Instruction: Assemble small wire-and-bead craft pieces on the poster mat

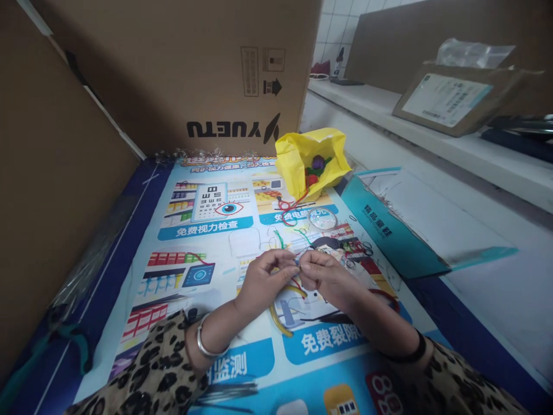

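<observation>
My left hand [271, 275] and my right hand [322, 273] meet fingertip to fingertip above the printed poster sheet [211, 357]. Both are closed in a pinch; what sits between the fingers is tiny and mostly hidden. Just beyond the fingertips, thin green strands [303, 234] stick up. Under and beside my hands lies a curved yellow handle [279, 320] with some red near it. Farther off, a red cord [288, 210] trails from an open yellow bag [290, 155] holding red, purple and green pieces. A round clear dish [323, 218] with small bits stands near the bag.
Large cardboard boxes [173, 69] wall off the back and left. Teal-handled pliers [71, 334] lie at the left edge beside clear plastic wrapping. A teal-and-white box lid [389, 230] rests at right, below a ledge with a small carton [453, 98]. Thin dark rods [228, 391] lie in front.
</observation>
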### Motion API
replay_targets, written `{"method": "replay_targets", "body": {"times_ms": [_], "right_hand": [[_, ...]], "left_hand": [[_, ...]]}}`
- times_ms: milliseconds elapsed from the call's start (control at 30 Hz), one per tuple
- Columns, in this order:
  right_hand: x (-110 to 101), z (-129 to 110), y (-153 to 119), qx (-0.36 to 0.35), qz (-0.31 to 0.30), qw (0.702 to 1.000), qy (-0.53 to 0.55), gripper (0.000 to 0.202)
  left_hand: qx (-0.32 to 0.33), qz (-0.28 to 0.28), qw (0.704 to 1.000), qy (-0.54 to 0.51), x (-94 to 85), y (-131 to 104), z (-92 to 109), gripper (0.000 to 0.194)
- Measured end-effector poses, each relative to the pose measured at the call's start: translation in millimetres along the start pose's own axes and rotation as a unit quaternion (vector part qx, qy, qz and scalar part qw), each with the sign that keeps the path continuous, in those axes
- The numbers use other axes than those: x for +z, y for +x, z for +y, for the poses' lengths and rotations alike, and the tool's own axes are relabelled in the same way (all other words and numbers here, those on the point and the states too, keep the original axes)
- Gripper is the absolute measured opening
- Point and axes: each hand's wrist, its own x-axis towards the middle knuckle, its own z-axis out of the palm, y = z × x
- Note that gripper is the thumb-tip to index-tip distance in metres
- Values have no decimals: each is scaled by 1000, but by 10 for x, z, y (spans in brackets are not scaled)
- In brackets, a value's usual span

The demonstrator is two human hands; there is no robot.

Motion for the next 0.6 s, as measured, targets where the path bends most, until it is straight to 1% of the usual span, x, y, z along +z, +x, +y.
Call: {"method": "replay_targets", "body": {"times_ms": [33,133,200,267,433,500,600], "right_hand": [[6,3,-1,1,-2,1000,5,23],[7,20,-1,2,-6,1000,1,24],[1,27,1,-2,-4,1000,-2,24],[-6,22,2,-12,14,1000,-10,25],[-33,-6,6,-37,99,993,-61,36],[-46,4,9,-42,110,990,-83,36],[-60,32,7,-46,110,987,-112,32]], "left_hand": [[3,-2,1000,-3,-1,2,1,16],[52,-9,998,25,-15,11,19,9],[71,-13,997,28,-30,12,34,9],[65,-13,997,27,-45,8,43,11],[33,17,999,31,-62,-6,31,15],[30,24,999,27,-59,-9,17,15],[28,23,999,23,-49,-12,-1,16]]}}
